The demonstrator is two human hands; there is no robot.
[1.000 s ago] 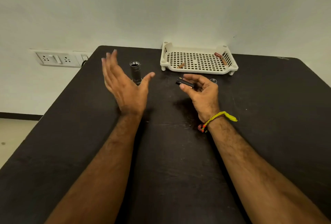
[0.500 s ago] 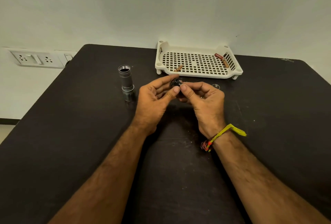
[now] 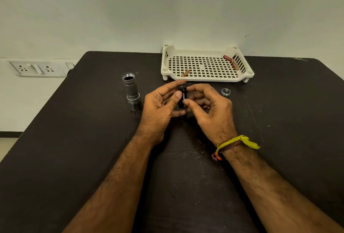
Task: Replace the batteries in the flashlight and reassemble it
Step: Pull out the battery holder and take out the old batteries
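- Centre of frame: left hand [image 3: 158, 106] and right hand [image 3: 210, 109] stay together, both pinching the black battery holder [image 3: 182, 96] — now upright between the fingertips, not tilted as half a second earlier.
- Left of the hands: flashlight body [image 3: 130, 89] stands on end, open top up, apart from both hands.
- Right: end cap [image 3: 225, 91] on the dark table [image 3: 74, 139].
- Upper centre: white tray [image 3: 204, 79] holding three loose batteries [image 3: 185, 73]; nothing lies between it and the hands.
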